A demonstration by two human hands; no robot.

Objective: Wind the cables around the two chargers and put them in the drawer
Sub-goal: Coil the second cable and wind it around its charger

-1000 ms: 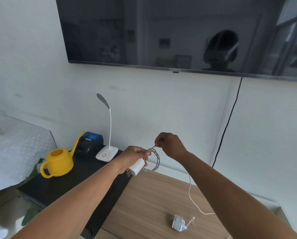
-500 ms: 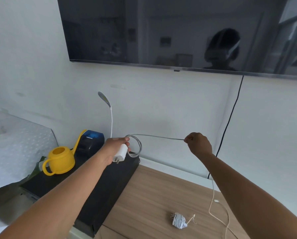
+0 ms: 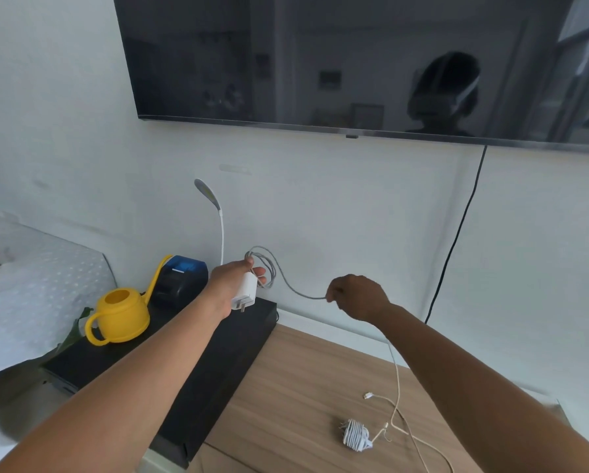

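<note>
My left hand (image 3: 233,279) grips a white charger (image 3: 244,292), prongs down, with a few grey cable loops (image 3: 267,268) around it. From the loops the cable (image 3: 295,291) sags across to my right hand (image 3: 356,297), which pinches it. Below that hand the cable's loose tail (image 3: 396,387) drops onto the wooden cabinet top (image 3: 286,397), its plug end (image 3: 368,395) lying there. A second white charger (image 3: 354,435), wound in its own cable, lies on the wood near the front right. No drawer is in view.
A black unit (image 3: 218,356) stands left of the wood. On it are a yellow watering can (image 3: 120,314), a blue-topped black printer (image 3: 180,278) and a white gooseneck lamp (image 3: 214,213). A wall television (image 3: 354,63) hangs above, a black cord (image 3: 457,233) running down from it.
My right hand first pulled the cable out taut to the right, then came back left and lower, so the cable now sags. My left hand moved left with the charger.
</note>
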